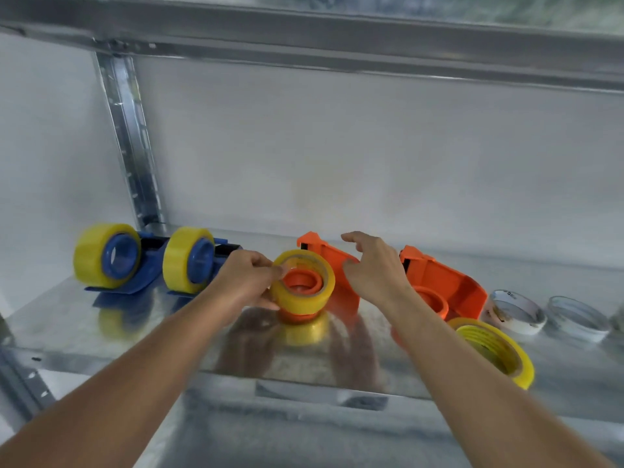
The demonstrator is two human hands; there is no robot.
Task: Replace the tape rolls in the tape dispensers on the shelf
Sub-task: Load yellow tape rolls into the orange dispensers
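Two blue tape dispensers (111, 261) (194, 261) stand at the left of the metal shelf (101, 329), each with a yellow roll on its hub. A yellow tape roll (305, 297) sits on the hub of the middle orange dispenser (337, 275). My left hand (248, 278) pinches this roll at its left rim. My right hand (371, 268) hovers beside the orange dispenser with fingers loosely spread, holding nothing. A second orange dispenser (442, 282) stands to the right with a bare hub. A loose yellow roll (496, 349) lies flat in front of it.
Two empty cardboard tape cores (516, 312) (577, 319) lie at the right end of the shelf. A steel upright (131, 143) rises behind the blue dispensers. The upper shelf beam (337, 49) hangs overhead. A white wall closes the back.
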